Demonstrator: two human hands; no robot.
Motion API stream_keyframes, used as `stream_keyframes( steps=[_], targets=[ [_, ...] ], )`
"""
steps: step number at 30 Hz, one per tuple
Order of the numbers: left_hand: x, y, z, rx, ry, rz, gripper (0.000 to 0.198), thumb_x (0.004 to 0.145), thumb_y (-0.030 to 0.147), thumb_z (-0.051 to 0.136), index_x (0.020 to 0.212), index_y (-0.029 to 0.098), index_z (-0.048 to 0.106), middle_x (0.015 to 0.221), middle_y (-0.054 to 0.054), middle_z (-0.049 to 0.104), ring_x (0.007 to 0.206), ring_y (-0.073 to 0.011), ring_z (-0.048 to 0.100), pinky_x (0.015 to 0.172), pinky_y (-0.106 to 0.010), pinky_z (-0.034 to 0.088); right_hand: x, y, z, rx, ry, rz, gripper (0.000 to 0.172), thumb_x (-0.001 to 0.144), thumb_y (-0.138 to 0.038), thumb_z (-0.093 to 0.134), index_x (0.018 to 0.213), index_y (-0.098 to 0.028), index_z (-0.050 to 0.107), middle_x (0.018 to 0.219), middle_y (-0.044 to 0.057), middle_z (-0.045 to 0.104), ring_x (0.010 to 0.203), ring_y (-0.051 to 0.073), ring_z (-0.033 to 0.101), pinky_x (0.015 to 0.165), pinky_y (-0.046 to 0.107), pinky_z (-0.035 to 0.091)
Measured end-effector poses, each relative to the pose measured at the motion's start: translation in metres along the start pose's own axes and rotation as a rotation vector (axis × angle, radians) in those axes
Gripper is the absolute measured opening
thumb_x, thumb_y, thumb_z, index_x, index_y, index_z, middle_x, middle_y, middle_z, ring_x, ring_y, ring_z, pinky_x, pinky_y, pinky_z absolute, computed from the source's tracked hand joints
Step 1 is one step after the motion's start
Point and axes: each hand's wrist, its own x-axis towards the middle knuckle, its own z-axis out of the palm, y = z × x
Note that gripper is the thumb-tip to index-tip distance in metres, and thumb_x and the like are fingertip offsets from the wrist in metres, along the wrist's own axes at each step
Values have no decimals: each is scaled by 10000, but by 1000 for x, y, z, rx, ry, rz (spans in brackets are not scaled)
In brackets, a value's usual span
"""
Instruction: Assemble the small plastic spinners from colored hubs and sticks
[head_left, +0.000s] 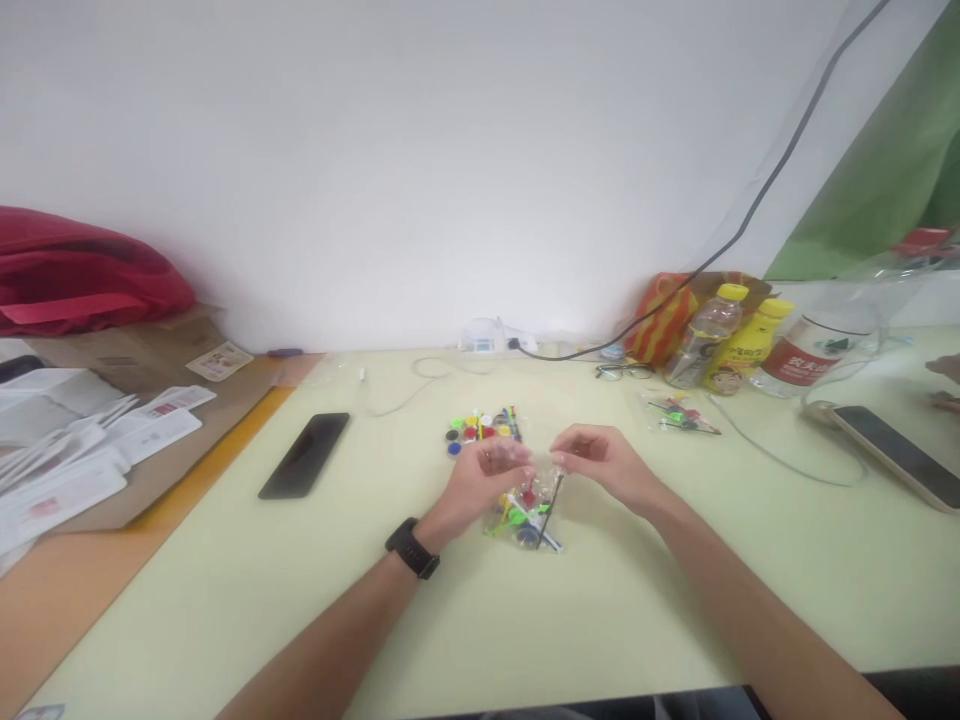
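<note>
A small clear plastic bag [525, 520] of colourful plastic pieces lies on the pale table in front of me. My left hand [484, 478] is closed in a pinch at the bag's upper left edge, a black watch [412, 548] on its wrist. Opposite it, my right hand [609, 465] pinches the upper right edge between thumb and fingers. Red, green, white and blue pieces show through the film, with a thin dark stick [551, 510] along the right side. Just beyond my left hand sits a group of small coloured round pieces [484, 425], partly covered by that hand.
Left of my hands lies a black phone [304, 456]; cards [150, 430] and cardboard are farther left. Another small bag [681, 413], bottles [705, 335], a cable [787, 150] and a second phone [900, 452] are at right. Another person's fingers [946, 375] show at the right edge.
</note>
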Motion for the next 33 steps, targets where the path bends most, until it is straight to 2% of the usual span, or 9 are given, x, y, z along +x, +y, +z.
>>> stream_keyframes(
  steps=[3,7,10,13,21,24,27,29,33],
  targets=[
    [3,3,-6,16,26,32,250,801,358,829,935,150,791,929,-86,760,846,-186,687,780,-286,551,1,0,0,-41,10,-26,311,831,-490,774,824,-182,733,785,41,679,735,172,588,700,315,497],
    [11,2,-20,6,98,48,259,763,335,864,940,159,797,892,-73,766,795,-172,676,729,-270,534,2,4,0,-7,65,-22,279,828,-446,784,948,-195,763,781,34,689,705,166,595,688,315,494],
    [15,3,-30,25,61,40,258,773,332,858,956,160,800,875,-77,774,748,-160,667,694,-262,513,3,7,0,43,132,-19,307,807,-414,802,1036,-210,775,716,10,664,670,164,602,688,322,497],
    [16,3,-36,14,0,38,253,819,326,820,1010,163,797,862,-86,780,719,-157,663,681,-268,502,5,12,0,79,163,-10,275,802,-395,795,1003,-208,803,700,19,674,672,169,605,696,333,493],
    [16,-4,-41,-53,2,52,143,833,285,771,887,160,815,883,-103,779,791,-200,695,762,-317,531,8,27,-1,185,181,-38,179,796,-329,752,884,-194,830,763,66,726,703,182,589,689,334,472],
    [15,-3,-39,-15,0,73,188,864,322,730,875,152,810,886,-103,778,792,-196,688,780,-322,535,6,21,0,105,172,-101,224,852,-386,712,844,-190,819,792,73,728,758,202,608,743,351,490],
    [14,-2,-35,61,53,86,220,835,370,782,829,151,784,848,-85,778,762,-183,685,736,-297,534,5,16,3,-5,195,-115,237,833,-431,766,844,-195,791,823,63,727,787,207,624,763,351,504],
    [14,-2,-33,76,91,89,244,782,369,840,880,157,771,833,-68,779,755,-178,692,727,-287,539,6,17,5,-33,202,-113,270,802,-442,803,924,-202,777,841,50,716,797,204,630,767,346,511],
    [14,-1,-33,59,112,67,420,745,369,876,1092,170,750,866,-70,795,815,-198,725,805,-318,569,7,22,5,-3,204,-115,423,810,-453,805,1152,-218,723,831,22,675,802,185,626,796,338,513]
  ],
)
